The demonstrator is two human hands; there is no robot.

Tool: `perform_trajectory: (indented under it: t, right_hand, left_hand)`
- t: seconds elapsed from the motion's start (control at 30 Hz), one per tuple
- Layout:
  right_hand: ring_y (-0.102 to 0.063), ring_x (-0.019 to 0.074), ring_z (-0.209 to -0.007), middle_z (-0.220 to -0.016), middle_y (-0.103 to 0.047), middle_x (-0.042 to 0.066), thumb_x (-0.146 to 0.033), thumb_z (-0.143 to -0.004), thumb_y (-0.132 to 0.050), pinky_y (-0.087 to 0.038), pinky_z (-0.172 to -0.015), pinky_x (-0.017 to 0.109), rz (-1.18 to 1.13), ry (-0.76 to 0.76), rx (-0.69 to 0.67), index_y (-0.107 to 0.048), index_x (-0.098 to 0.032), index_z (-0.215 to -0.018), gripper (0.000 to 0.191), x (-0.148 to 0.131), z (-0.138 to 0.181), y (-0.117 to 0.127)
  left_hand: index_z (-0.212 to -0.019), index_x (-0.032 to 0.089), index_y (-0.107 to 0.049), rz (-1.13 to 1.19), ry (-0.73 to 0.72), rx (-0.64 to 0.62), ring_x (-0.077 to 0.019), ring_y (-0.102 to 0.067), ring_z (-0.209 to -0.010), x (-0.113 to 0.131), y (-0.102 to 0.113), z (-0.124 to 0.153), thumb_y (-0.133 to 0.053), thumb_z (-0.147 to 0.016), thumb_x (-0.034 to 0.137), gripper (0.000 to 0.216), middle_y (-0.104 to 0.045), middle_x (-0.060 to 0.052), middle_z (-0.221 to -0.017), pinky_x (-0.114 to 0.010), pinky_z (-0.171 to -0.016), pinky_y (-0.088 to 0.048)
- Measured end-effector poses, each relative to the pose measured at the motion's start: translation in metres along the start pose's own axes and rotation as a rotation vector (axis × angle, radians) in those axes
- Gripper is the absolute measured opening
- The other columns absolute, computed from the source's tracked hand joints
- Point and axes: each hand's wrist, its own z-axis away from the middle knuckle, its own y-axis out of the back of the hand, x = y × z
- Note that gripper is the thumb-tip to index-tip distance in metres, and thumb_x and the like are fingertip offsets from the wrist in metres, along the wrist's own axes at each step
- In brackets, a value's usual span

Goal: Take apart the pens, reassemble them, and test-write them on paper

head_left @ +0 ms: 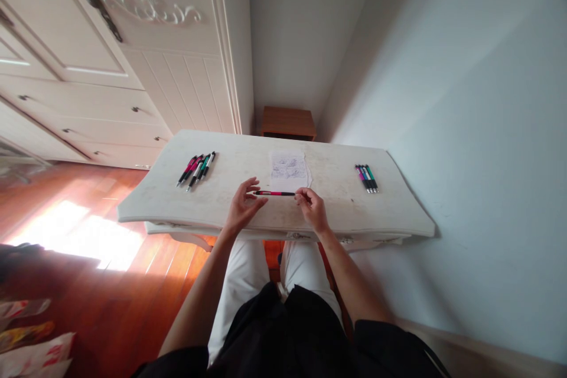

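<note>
A pink-and-black pen [275,193] lies level across the space between my hands, just in front of a sheet of scribbled paper [289,170]. The fingers of my right hand [312,208] pinch the pen at its right end. Around its left end my left hand [243,205] is spread, thumb and fingers apart; whether a fingertip touches the pen I cannot tell. Both hands are over the near half of the white table [239,153].
Several loose pens [197,170] in pink, white and teal lie at the table's left. On the right, several more pens [367,178] sit side by side. A white cabinet [190,82] rises at the back left, and a wall [478,147] borders the right. Behind stands a small wooden box [289,121].
</note>
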Motion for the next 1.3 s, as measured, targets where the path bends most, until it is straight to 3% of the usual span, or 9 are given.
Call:
perform_trajectory:
  t: [0.13,0.23,0.43,0.6,0.7,0.83,1.03,1.17,1.3]
  right_hand:
    - [-0.057,0.0151,-0.065,-0.075,-0.063,0.002,-0.04,-0.086,-0.054,-0.048,-0.065,0.026,-0.004,0.016,0.0,-0.061,-0.019,-0.087,0.022,0.0016,0.0008,0.0]
    - [-0.057,0.0156,-0.067,-0.077,-0.063,0.003,-0.04,-0.086,-0.054,-0.048,-0.066,0.026,0.012,0.025,-0.011,-0.062,-0.019,-0.088,0.022,0.0013,0.0011,0.0002]
    - [-0.056,0.015,-0.064,-0.073,-0.062,0.002,-0.04,-0.087,-0.053,-0.047,-0.065,0.026,0.022,0.03,-0.012,-0.061,-0.019,-0.086,0.023,-0.0021,0.0011,0.0008]
    - [-0.057,0.0154,-0.065,-0.075,-0.063,0.003,-0.039,-0.087,-0.053,-0.047,-0.065,0.026,0.029,0.038,0.0,-0.061,-0.019,-0.087,0.022,-0.0004,0.001,0.0001]
    - [-0.057,0.0156,-0.066,-0.076,-0.063,0.003,-0.039,-0.087,-0.053,-0.047,-0.066,0.026,0.034,0.039,-0.001,-0.061,-0.019,-0.087,0.022,0.0002,0.0012,-0.0002]
    - [-0.057,0.0156,-0.066,-0.076,-0.064,0.003,-0.039,-0.087,-0.053,-0.047,-0.065,0.026,0.045,0.042,-0.015,-0.062,-0.019,-0.087,0.022,-0.0015,0.0016,0.0001]
    - [-0.056,0.0157,-0.066,-0.075,-0.063,0.003,-0.039,-0.087,-0.053,-0.046,-0.065,0.026,0.047,0.036,-0.004,-0.062,-0.019,-0.086,0.022,-0.0012,0.0014,0.0004]
    - [-0.056,0.0158,-0.066,-0.075,-0.063,0.003,-0.04,-0.087,-0.053,-0.046,-0.065,0.025,0.045,0.038,-0.001,-0.062,-0.019,-0.087,0.022,0.0008,0.0017,0.0]
    - [-0.057,0.0162,-0.068,-0.077,-0.063,0.003,-0.041,-0.087,-0.053,-0.047,-0.066,0.026,0.047,0.04,0.003,-0.062,-0.019,-0.088,0.023,0.0002,0.0026,0.0001]
  left_hand:
    - [-0.114,0.016,-0.06,-0.073,0.077,-0.055,-0.0146,-0.061,-0.071,0.0066,0.0002,0.0011,-0.059,-0.083,0.046,0.042,-0.063,-0.003,-0.079,-0.025,-0.066,-0.048]
    - [-0.097,0.015,-0.067,-0.108,0.073,-0.103,-0.0151,-0.059,-0.067,0.0076,0.0019,0.0006,-0.048,-0.089,0.049,0.039,-0.06,-0.001,-0.066,-0.027,-0.068,-0.047]
    - [-0.1,0.017,-0.068,-0.108,0.043,-0.096,-0.0176,-0.063,-0.078,0.0022,0.004,-0.0006,-0.06,-0.083,0.04,0.03,-0.07,-0.006,-0.086,-0.03,-0.075,-0.05]
    - [-0.125,0.02,-0.054,-0.034,-0.016,-0.063,-0.0182,-0.062,-0.093,0.0037,0.0024,0.0008,-0.067,-0.077,0.039,0.053,-0.062,-0.012,-0.116,-0.029,-0.076,-0.051]
    - [-0.122,0.018,-0.056,-0.09,0.025,-0.071,-0.0157,-0.062,-0.082,0.007,0.0007,0.0009,-0.058,-0.085,0.043,0.046,-0.066,-0.007,-0.096,-0.027,-0.074,-0.049]
    - [-0.104,0.016,-0.065,-0.169,0.056,-0.09,-0.0153,-0.059,-0.068,0.0072,-0.0007,0.0001,-0.048,-0.09,0.045,0.037,-0.062,-0.001,-0.068,-0.027,-0.069,-0.048]
    - [-0.095,0.02,-0.068,-0.162,-0.027,-0.078,-0.0187,-0.062,-0.088,0.0046,0.0021,-0.0003,-0.063,-0.081,0.038,0.024,-0.068,-0.007,-0.097,-0.03,-0.077,-0.05]
    - [-0.108,0.02,-0.063,-0.148,-0.047,-0.042,-0.0199,-0.061,-0.095,0.0074,0.0027,0.0007,-0.069,-0.075,0.039,0.039,-0.065,-0.008,-0.107,-0.031,-0.079,-0.049]
    - [-0.11,0.019,-0.064,-0.172,0.011,-0.038,-0.0188,-0.063,-0.086,0.0049,0.0007,0.0008,-0.057,-0.085,0.042,0.034,-0.067,-0.006,-0.094,-0.03,-0.076,-0.048]
